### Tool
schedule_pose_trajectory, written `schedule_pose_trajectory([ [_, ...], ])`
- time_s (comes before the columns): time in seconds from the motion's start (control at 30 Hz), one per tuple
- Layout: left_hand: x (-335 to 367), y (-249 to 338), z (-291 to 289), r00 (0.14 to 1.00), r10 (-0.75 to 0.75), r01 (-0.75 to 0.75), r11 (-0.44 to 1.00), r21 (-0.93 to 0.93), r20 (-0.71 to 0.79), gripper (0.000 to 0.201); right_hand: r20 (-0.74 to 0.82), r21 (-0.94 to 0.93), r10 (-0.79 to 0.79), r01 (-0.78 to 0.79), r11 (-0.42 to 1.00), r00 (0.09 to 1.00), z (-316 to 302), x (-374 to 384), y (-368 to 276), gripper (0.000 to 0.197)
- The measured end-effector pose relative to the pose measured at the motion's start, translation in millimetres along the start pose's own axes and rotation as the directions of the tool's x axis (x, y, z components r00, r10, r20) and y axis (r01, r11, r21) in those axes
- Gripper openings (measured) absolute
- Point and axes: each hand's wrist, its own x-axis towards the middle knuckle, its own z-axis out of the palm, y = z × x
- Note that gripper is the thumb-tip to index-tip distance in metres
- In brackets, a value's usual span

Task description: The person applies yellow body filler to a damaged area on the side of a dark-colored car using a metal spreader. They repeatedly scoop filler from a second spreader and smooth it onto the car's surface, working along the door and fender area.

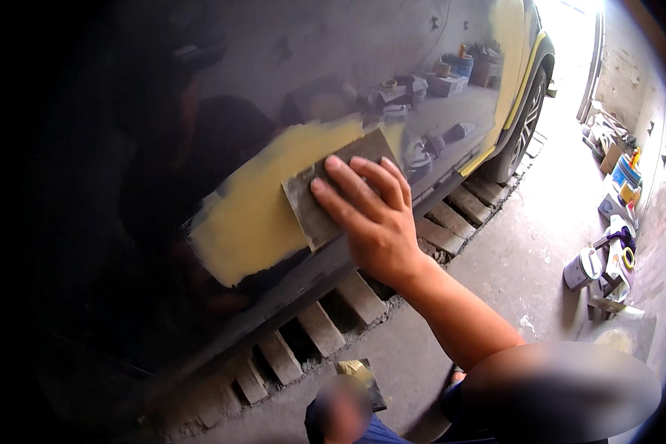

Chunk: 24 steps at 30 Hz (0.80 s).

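Observation:
My right hand (381,214) grips a flat, dark grey putty spreader (307,200), its fingers splayed over the upper face and the thumb hidden. The spreader lies against a glossy dark car door (274,81), over the right part of a pale yellow filler patch (255,211). Low in the picture, in front of blue clothing, is my left hand (340,418), largely blurred. A small dark plate (377,396) bearing a dab of yellow putty (357,368) juts out from it, seemingly held; its fingers cannot be made out.
Grey paving blocks (322,329) with gaps between them run beneath the car's sill. A wheel (522,129) stands farther along, past more yellow filler. Along the right wall are a lidded paint can (583,268), a tape roll (628,258), a blue tub (626,172) and a board (629,340).

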Motion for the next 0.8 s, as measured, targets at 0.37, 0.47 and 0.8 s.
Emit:
schedule_pose_trajectory([
  [0.37,0.3,-4.6,1.4,0.994,0.073,-0.074,0.997,0.004,0.081,0.013,0.255,0.061,-0.006,-0.01,0.998,0.967,-10.5,-65.2,-12.1,0.052],
  [0.47,1.2,-7.4,4.0,0.993,0.113,-0.113,0.993,0.018,0.036,0.012,0.267,0.032,-0.003,-0.006,0.999,0.964,-24.2,-60.3,-9.4,0.053],
  [0.8,-2.0,-2.4,0.1,0.999,0.048,-0.048,0.999,-0.014,0.005,0.017,-0.073,-0.047,0.011,-0.015,0.999,0.997,-14.4,28.0,16.0,0.048],
])
